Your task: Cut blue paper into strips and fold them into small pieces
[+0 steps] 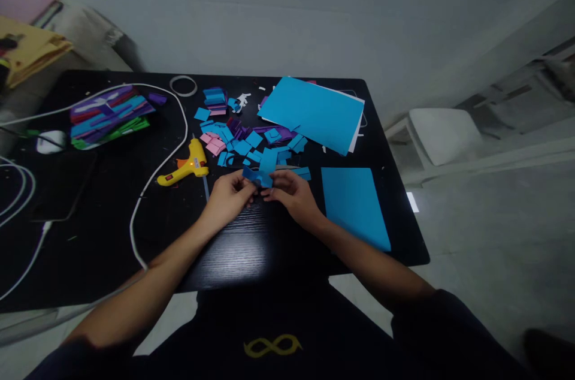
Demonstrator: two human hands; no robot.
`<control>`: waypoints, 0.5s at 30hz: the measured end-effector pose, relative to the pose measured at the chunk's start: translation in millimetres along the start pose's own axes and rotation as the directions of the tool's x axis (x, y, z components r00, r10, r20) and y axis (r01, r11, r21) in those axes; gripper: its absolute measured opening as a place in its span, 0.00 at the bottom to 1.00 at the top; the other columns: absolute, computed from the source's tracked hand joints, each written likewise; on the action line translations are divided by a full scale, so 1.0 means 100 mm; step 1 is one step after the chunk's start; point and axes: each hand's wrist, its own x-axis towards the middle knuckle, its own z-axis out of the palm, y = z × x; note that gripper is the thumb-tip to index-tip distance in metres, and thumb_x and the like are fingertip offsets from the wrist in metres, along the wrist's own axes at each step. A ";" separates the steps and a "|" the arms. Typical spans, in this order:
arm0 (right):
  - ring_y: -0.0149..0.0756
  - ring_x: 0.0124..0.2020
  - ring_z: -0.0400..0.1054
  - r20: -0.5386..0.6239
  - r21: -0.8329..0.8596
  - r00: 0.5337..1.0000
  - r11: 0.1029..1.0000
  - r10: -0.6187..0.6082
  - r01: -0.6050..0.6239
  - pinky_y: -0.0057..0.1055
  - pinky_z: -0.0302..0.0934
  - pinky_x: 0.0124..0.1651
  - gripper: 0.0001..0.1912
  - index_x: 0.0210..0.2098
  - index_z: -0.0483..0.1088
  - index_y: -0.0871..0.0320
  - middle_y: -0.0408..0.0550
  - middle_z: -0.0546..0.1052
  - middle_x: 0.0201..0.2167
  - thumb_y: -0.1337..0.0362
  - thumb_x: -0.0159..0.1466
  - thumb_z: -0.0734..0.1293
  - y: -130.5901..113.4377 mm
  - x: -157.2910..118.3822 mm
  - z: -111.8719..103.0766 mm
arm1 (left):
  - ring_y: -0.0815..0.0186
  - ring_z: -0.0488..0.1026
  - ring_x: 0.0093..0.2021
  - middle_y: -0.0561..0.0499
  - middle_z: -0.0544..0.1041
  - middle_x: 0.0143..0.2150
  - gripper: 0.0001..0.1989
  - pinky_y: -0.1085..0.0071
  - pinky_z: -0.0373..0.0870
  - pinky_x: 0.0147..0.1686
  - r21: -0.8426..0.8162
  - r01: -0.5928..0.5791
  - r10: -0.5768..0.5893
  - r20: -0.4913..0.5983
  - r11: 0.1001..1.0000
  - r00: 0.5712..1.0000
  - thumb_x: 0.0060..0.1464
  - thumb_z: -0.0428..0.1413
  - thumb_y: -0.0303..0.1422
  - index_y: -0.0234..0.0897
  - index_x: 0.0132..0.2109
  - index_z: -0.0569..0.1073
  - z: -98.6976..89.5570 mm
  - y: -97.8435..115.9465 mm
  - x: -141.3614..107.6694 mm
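Note:
Between my two hands is a folded piece of blue paper (257,177), held just above the black table. My left hand (230,191) pinches its left end, fingers closed. On the other side my right hand (291,191) grips the right end with thumb and fingertips. Right behind the piece, a heap of small cut blue paper pieces (254,139) lies with pink pieces (213,143) and purple strips (281,133). A yellow glue gun (191,164) rests on its side to the left of my left hand, a small orange light showing on it.
Blue sheets (314,110) lie on white paper at the back right; another blue sheet (354,206) is beside my right forearm. Bundled coloured strips (110,116), a tape ring (183,86), a phone (65,185) and a white cable (155,173) occupy the left. A white stool (444,134) stands right.

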 end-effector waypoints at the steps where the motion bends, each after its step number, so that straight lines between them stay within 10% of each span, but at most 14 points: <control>1: 0.39 0.38 0.81 0.009 -0.017 1.000 1.000 -0.003 0.004 0.41 0.77 0.48 0.21 0.46 0.71 0.54 0.43 0.81 0.36 0.63 0.54 0.78 0.00 -0.01 0.01 | 0.68 0.71 0.20 0.55 0.74 0.22 0.10 0.74 0.67 0.22 0.016 -0.009 0.009 -0.003 1.000 1.000 0.52 0.59 0.39 0.37 0.29 0.73 0.01 0.00 -0.01; 15: 0.36 0.34 0.77 -0.006 -0.051 0.997 0.995 -0.082 0.081 0.37 0.74 0.44 0.16 0.43 0.75 0.54 0.42 0.80 0.31 0.63 0.56 0.77 0.02 -0.03 0.04 | 0.68 0.69 0.22 0.55 0.72 0.21 0.12 0.71 0.62 0.26 0.173 -0.069 0.083 -0.076 0.982 0.994 0.53 0.57 0.40 0.38 0.26 0.71 0.04 0.05 -0.04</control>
